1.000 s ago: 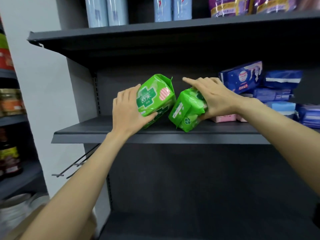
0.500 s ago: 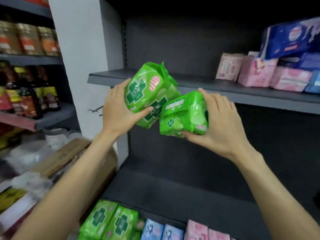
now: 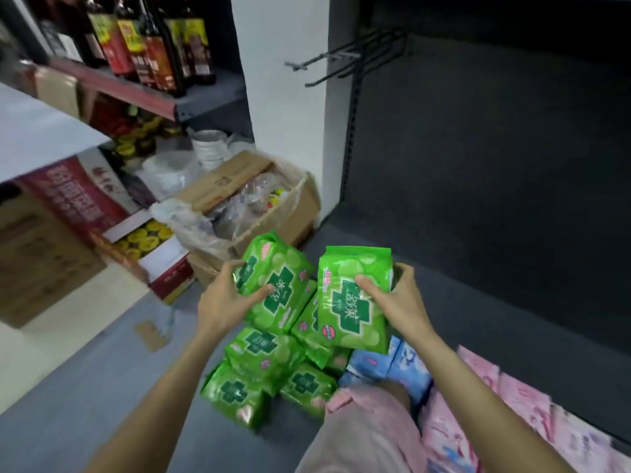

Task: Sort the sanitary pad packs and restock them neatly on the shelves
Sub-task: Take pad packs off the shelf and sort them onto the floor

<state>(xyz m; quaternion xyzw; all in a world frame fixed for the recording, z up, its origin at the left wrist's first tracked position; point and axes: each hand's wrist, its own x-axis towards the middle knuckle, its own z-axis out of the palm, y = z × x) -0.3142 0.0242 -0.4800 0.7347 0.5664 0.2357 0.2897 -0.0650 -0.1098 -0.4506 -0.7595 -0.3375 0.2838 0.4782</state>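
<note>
Your left hand (image 3: 223, 298) has its fingers (image 3: 232, 268) curled over the top edge of a green pack (image 3: 278, 285) and its thumb (image 3: 261, 292) pressed on the printed front, so the pack is gripped and tilted to the right. Your right hand (image 3: 399, 302) grips a second green pack (image 3: 353, 298) the same way, thumb (image 3: 367, 285) across its front and the other fingers wrapped behind its right edge; this pack stands nearly upright. The two packs are side by side, almost touching at their lower corners.

Both are held just above a loose pile of green packs (image 3: 269, 370) on the grey floor (image 3: 85, 397). To the right of that pile lie blue packs (image 3: 397, 365), and further right pink packs (image 3: 522, 404), blurred. Your knee in pink cloth (image 3: 372, 428) sits in front of the blue ones.

Beyond your hands the dark bottom shelf (image 3: 478, 285) is bare, with wire hooks (image 3: 345, 59) on the upright above. To the left stands an open cardboard box (image 3: 273, 213) lined with plastic, and bottles (image 3: 150, 42) fill a shelf behind it.
</note>
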